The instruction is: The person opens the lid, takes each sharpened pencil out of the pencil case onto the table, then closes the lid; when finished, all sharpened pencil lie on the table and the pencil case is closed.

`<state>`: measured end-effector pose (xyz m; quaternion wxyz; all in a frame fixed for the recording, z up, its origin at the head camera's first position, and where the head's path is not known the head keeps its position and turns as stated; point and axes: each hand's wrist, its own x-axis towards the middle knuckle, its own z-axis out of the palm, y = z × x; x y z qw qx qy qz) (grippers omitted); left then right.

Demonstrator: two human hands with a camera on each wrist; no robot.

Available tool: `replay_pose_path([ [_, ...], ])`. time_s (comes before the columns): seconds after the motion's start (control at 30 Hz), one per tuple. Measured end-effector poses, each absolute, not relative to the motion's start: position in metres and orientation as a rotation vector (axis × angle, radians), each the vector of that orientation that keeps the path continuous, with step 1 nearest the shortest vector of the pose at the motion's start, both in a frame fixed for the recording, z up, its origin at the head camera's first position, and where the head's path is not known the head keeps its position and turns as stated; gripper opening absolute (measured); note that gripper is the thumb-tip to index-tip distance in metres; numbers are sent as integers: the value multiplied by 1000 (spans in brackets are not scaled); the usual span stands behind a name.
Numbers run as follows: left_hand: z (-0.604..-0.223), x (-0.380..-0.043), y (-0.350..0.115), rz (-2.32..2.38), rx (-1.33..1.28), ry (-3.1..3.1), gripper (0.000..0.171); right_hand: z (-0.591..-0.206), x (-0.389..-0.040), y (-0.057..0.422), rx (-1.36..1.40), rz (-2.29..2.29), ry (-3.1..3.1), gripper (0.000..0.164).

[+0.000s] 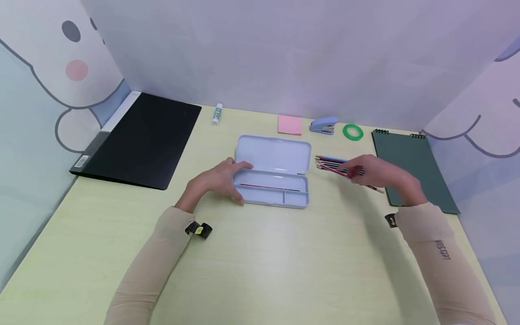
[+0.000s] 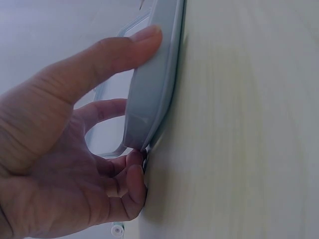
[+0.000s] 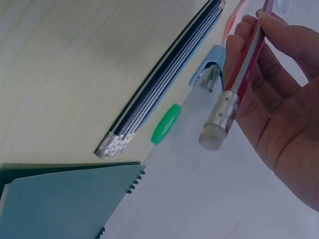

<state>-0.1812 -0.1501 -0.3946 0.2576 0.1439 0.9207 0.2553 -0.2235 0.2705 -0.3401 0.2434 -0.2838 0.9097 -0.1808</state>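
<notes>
A pale blue pencil case (image 1: 274, 154) lies with its lid folded back, and one thin dark red pencil (image 1: 268, 187) rests in its long rear compartment. My left hand (image 1: 221, 178) holds the case's left end. In the left wrist view the thumb lies against the front wall (image 2: 152, 94) while the other fingers reach round the end. To the right, my right hand (image 1: 373, 171) pinches a red striped pencil (image 3: 247, 64) between thumb and fingers, its eraser end towards the wrist. Beneath that hand several dark striped pencils (image 3: 164, 74) lie bunched side by side on the table.
A black folder (image 1: 142, 137) lies at the left, a dark green spiral notebook (image 1: 414, 167) at the right. Along the back are a glue stick (image 1: 217, 114), pink sticky notes (image 1: 290, 125), a blue stapler (image 1: 323, 125) and a green tape roll (image 1: 352, 127). Fabric walls border the table.
</notes>
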Motion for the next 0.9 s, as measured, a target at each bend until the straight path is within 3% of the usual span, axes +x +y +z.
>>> replay_pose_path([
  [0.9, -395, -182, -150, 690, 387, 2497, 102, -387, -227, 280, -724, -425, 2702, 33],
])
